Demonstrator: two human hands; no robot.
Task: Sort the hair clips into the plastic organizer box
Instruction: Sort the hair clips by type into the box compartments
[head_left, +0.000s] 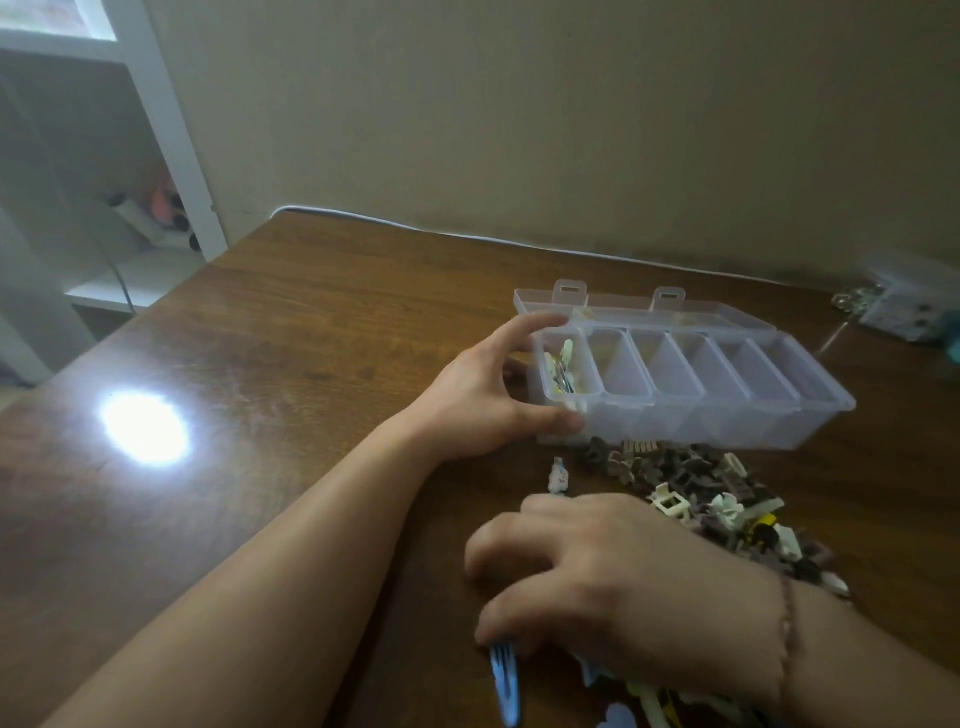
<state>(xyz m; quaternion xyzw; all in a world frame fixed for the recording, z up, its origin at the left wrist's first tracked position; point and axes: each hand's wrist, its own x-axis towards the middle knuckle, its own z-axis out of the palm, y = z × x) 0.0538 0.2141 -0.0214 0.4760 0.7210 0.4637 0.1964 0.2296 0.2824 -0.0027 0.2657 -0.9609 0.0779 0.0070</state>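
A clear plastic organizer box (727, 415) lies open on the brown table, lid folded back, with a row of compartments. Only the leftmost compartment holds pale hair clips (563, 364). My left hand (488, 395) grips the box's left end, thumb at the front corner and fingers over the rim. A heap of brown, cream and yellow hair clips (717, 493) lies in front of the box. My right hand (623, 587) rests palm down on the clips near the table's front; a blue snap clip (505, 680) pokes out beneath its fingers. A small white clip (559, 477) lies between the hands.
The wooden table (291, 332) meets a beige wall at the back. A white shelf unit (156, 156) stands to the left. A clear bag of small items (904, 306) lies at the far right. A bright light glare (145, 426) shows on the left tabletop.
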